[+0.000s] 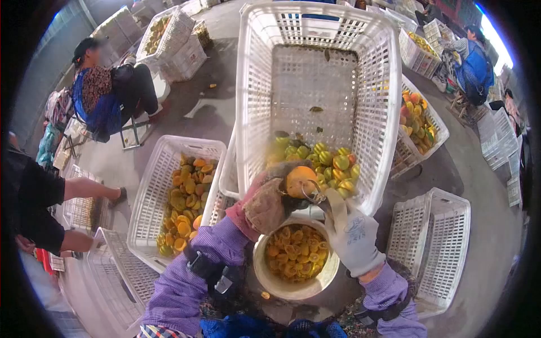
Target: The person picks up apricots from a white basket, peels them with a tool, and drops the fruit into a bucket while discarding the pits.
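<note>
Above a round white bucket (258, 265) of cut orange fruit pieces, my left hand (267, 205), in a dirty brown glove, holds an orange fruit (301, 181). My right hand (352, 234), in a white glove, is closed on a small curved metal tool (316, 194) whose looped end touches the fruit's right side. Just beyond both hands stands a large white crate (389, 112), with green and yellow fruits (332, 163) gathered at its near end. The right fingertips are partly hidden behind the glove.
A crate (141, 208) of cut fruit is at left, an empty crate (431, 242) at right, another fruit crate (439, 127) behind it. One person (104, 90) sits at upper left, another (473, 65) at upper right; a person's legs (73, 191) show at left.
</note>
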`<state>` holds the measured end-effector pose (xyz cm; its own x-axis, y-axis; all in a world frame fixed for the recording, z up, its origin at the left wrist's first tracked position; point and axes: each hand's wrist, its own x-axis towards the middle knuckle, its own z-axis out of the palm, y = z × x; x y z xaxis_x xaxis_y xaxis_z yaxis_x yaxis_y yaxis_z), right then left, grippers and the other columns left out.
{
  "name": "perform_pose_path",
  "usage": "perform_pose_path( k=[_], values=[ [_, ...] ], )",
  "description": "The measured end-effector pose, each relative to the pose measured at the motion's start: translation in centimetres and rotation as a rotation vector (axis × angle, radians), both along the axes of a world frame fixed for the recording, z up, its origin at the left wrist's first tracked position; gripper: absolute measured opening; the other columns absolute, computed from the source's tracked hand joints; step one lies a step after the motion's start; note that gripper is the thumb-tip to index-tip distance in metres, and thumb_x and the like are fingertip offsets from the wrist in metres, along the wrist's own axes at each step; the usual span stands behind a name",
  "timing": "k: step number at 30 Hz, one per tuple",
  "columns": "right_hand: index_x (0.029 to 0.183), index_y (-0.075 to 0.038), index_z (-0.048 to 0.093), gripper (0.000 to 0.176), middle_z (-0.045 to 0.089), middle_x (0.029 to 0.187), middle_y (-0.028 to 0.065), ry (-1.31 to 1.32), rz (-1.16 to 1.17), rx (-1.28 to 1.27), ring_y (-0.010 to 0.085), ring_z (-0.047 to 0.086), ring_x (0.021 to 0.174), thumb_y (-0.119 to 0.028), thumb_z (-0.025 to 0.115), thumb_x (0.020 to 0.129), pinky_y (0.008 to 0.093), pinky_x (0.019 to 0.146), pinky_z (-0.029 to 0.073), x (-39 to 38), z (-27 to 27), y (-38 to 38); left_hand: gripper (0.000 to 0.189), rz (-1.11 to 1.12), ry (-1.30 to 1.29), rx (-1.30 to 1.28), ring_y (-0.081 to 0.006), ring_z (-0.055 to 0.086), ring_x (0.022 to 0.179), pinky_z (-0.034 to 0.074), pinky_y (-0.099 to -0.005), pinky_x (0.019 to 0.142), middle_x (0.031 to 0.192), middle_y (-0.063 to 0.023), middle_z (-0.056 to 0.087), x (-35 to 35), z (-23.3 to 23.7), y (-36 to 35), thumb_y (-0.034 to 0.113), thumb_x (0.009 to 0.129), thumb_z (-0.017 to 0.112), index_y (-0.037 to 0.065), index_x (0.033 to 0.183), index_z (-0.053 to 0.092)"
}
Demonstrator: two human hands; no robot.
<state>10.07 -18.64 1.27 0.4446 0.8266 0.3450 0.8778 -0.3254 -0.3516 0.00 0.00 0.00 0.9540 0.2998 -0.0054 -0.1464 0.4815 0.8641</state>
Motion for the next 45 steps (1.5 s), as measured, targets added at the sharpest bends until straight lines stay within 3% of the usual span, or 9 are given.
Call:
perform_pose_path(
  k=[6, 8, 10, 14, 18, 25, 35, 42, 45],
  values=[
    [0.127, -0.010, 0.049, 0.051, 0.064, 0.085, 0.0146, -0.009, -0.013, -0.040, 0.0349, 0.064, 0.068, -0.005, 0.064, 0.079, 0.0421, 0.056, 0.050, -4.7, 1.2, -1.5, 0.062, 0.185, 0.014, 0.683, -0.0162, 0.058, 0.109, 0.052, -0.0288, 0.093, 0.126, -0.0084, 0.052, -3.7, 1.2, -3.7, -0.008, 0.081, 0.066, 0.002, 0.136, 0.040],
    [0.127, -0.010, 0.048, 0.051, 0.064, 0.087, 0.0145, -0.009, -0.030, 0.010, 0.0356, 0.064, 0.069, -0.005, 0.065, 0.079, 0.0425, 0.057, 0.050, -5.3, 1.3, -1.5, 0.058, 0.142, 0.028, 0.249, -0.0167, 0.058, 0.109, 0.051, -0.0293, 0.094, 0.125, -0.0085, 0.052, -4.0, 1.2, -4.1, -0.009, 0.083, 0.064, 0.002, 0.135, 0.040],
    [0.127, -0.009, 0.049, 0.048, 0.063, 0.085, 0.0128, -0.038, -0.033, 0.021, 0.0333, 0.064, 0.066, -0.008, 0.064, 0.080, 0.0413, 0.054, 0.050, -5.4, 0.9, -1.7, 0.042, 0.204, -0.083, 0.388, -0.0173, 0.059, 0.106, 0.052, -0.0296, 0.091, 0.119, -0.0092, 0.056, -4.0, 1.2, -5.2, 0.001, 0.093, 0.058, 0.002, 0.132, 0.043],
    [0.125, -0.008, 0.053, 0.039, 0.062, 0.080, 0.0098, -0.112, -0.035, -0.054, 0.0281, 0.064, 0.060, -0.012, 0.059, 0.087, 0.0386, 0.048, 0.050, -4.9, -0.5, -1.9, 0.052, -0.045, -0.154, -0.479, -0.0210, 0.057, 0.115, 0.050, -0.0353, 0.098, 0.131, -0.0128, 0.052, -3.3, -1.3, -3.8, 0.002, 0.091, 0.059, 0.004, 0.138, 0.038],
    [0.124, -0.010, 0.053, 0.032, 0.062, 0.079, 0.0096, -0.071, -0.064, -0.127, 0.0280, 0.064, 0.059, -0.012, 0.055, 0.092, 0.0386, 0.047, 0.049, -4.3, -2.0, -1.9, 0.044, 0.174, -0.047, -0.099, -0.0231, 0.056, 0.116, 0.049, -0.0376, 0.099, 0.128, -0.0139, 0.055, -2.8, -2.4, -5.2, 0.018, 0.096, 0.055, 0.005, 0.136, 0.042],
    [0.107, -0.009, 0.056, 0.016, 0.061, 0.078, 0.0093, -0.060, -0.049, -0.114, 0.0285, 0.064, 0.059, -0.010, 0.052, 0.092, 0.0386, 0.047, 0.049, -3.6, -3.4, -1.1, 0.032, 0.151, 0.073, -0.813, -0.0204, 0.062, 0.103, 0.051, -0.0350, 0.092, 0.112, -0.0088, 0.061, -2.0, -2.6, -4.8, 0.025, 0.102, 0.043, 0.005, 0.127, 0.050],
    [0.119, 0.001, 0.056, 0.046, 0.065, 0.090, 0.0167, 0.315, 0.026, -0.015, 0.0350, 0.066, 0.082, -0.010, 0.063, 0.075, 0.0410, 0.074, 0.053, -4.6, -6.7, -1.4, 0.030, 0.475, 0.124, 0.440, -0.0247, 0.063, 0.092, 0.049, -0.0333, 0.081, 0.098, -0.0137, 0.063, -2.1, -6.6, -4.9, 0.011, 0.085, 0.062, -0.002, 0.112, 0.059],
    [0.125, 0.002, 0.048, 0.052, 0.066, 0.088, 0.0181, 0.423, 0.146, -0.040, 0.0368, 0.065, 0.076, -0.012, 0.064, 0.077, 0.0424, 0.063, 0.050, -4.5, -6.0, -1.7, 0.028, 0.331, 0.196, -0.016, -0.0228, 0.063, 0.089, 0.051, -0.0333, 0.078, 0.099, -0.0118, 0.063, -2.1, -3.4, -5.4, 0.009, 0.082, 0.064, 0.000, 0.108, 0.061],
    [0.124, 0.010, 0.050, 0.067, 0.066, 0.095, 0.0210, 0.337, 0.108, -0.241, 0.0350, 0.066, 0.090, -0.021, 0.071, 0.069, 0.0413, 0.076, 0.053, -4.1, -4.8, -2.1, 0.028, 0.305, 0.101, 0.398, -0.0210, 0.063, 0.092, 0.051, -0.0321, 0.081, 0.104, -0.0092, 0.063, -2.0, -4.2, -4.9, 0.009, 0.086, 0.062, 0.000, 0.112, 0.059]
  ],
)
